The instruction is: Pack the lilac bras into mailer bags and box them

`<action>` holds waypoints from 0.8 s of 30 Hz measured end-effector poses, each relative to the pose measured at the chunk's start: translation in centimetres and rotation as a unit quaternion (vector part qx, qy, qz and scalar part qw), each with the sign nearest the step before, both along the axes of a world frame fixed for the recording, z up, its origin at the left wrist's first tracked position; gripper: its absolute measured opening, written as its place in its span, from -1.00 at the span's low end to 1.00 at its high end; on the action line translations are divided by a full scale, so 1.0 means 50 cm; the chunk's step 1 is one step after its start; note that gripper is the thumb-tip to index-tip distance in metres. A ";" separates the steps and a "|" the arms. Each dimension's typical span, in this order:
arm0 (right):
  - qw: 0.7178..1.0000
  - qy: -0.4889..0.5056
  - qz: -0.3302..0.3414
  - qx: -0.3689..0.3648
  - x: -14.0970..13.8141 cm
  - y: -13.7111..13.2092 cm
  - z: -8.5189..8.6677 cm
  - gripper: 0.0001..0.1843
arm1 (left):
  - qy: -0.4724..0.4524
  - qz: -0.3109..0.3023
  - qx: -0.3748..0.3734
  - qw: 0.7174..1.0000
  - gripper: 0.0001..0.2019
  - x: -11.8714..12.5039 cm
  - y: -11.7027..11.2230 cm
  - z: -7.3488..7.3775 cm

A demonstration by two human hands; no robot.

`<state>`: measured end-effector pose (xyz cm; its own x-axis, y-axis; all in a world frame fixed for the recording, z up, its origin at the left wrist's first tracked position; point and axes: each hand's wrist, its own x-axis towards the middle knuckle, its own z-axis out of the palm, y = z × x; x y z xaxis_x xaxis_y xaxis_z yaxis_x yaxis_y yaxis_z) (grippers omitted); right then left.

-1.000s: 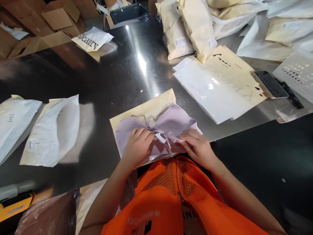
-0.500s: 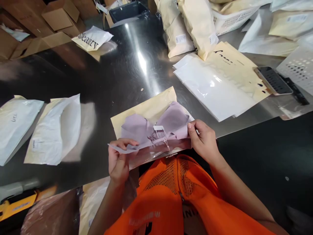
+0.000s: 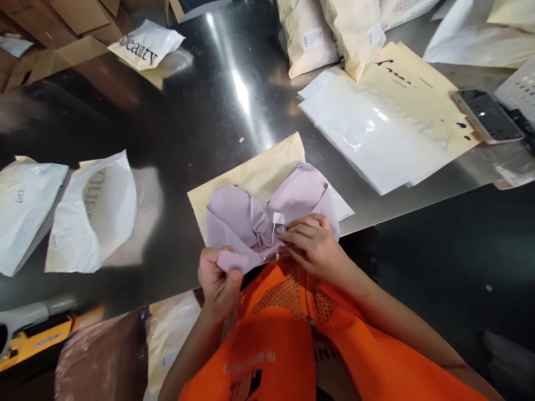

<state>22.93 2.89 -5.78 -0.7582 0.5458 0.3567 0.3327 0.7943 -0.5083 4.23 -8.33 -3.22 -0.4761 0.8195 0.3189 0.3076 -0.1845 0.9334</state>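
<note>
A lilac bra [image 3: 232, 214] lies spread over a cream plastic mailing bag [image 3: 251, 167] at the table's front edge. White tags [image 3: 278, 218] and thin cords hang at its middle, between the cups. My left hand [image 3: 220, 281] pinches the bra's left band end, which folds over between thumb and fingers. Over the right cup's lower part lies my right hand [image 3: 311, 242], palm down, its fingers stretched out toward the tags. Whether those fingertips touch the cords, I cannot tell.
Two white-and-cream bags [image 3: 90, 214] lie on the left. A stack of mailing bags [image 3: 376, 133] and a phone [image 3: 487, 116] are on the right. Filled bags [image 3: 313, 42] stand behind the stack. Cardboard boxes [image 3: 79, 22] are at the far left.
My right hand has let go of the right band end and moved left onto the bra near the tags. My left hand has folded the left band end inward. The view has shifted slightly.
</note>
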 end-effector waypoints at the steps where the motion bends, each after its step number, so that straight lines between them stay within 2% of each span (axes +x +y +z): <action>1: 1.000 0.018 0.003 -0.018 0.004 0.003 0.001 -0.85 | 0.067 0.014 -0.026 0.997 -0.59 -0.004 -0.003 0.001; 3: 0.998 0.044 0.010 -0.048 0.012 0.009 0.008 -0.86 | 0.221 0.000 -0.067 0.973 -0.60 -0.011 -0.005 0.004; 5: 0.995 0.062 0.013 -0.070 0.017 0.012 0.015 -0.85 | 0.353 -0.066 -0.115 0.926 -0.74 -0.013 0.001 0.005; 7: 0.994 0.072 0.013 -0.085 0.020 0.013 0.021 -0.83 | 0.433 -0.129 -0.151 0.879 -0.90 -0.012 0.009 0.004; 8: 0.993 0.075 0.014 -0.092 0.021 0.013 0.023 -0.82 | 0.450 -0.141 -0.149 0.869 -0.86 -0.011 0.013 0.003; 10: 0.991 0.074 0.020 -0.106 0.023 0.014 0.027 -0.82 | 0.453 -0.139 -0.119 0.873 -0.78 -0.010 0.019 0.000; 14: 0.985 0.073 0.050 -0.150 0.028 0.015 0.039 -0.80 | 0.407 -0.116 -0.073 0.903 -0.80 -0.010 0.018 0.002; 19: 0.971 0.087 0.078 -0.209 0.025 0.015 0.050 -0.86 | 0.360 -0.127 -0.090 0.920 -0.82 -0.013 0.014 0.009; 24: 0.964 0.125 0.074 -0.224 0.015 0.010 0.044 -0.93 | 0.319 -0.182 -0.118 0.922 -0.79 -0.003 0.017 0.007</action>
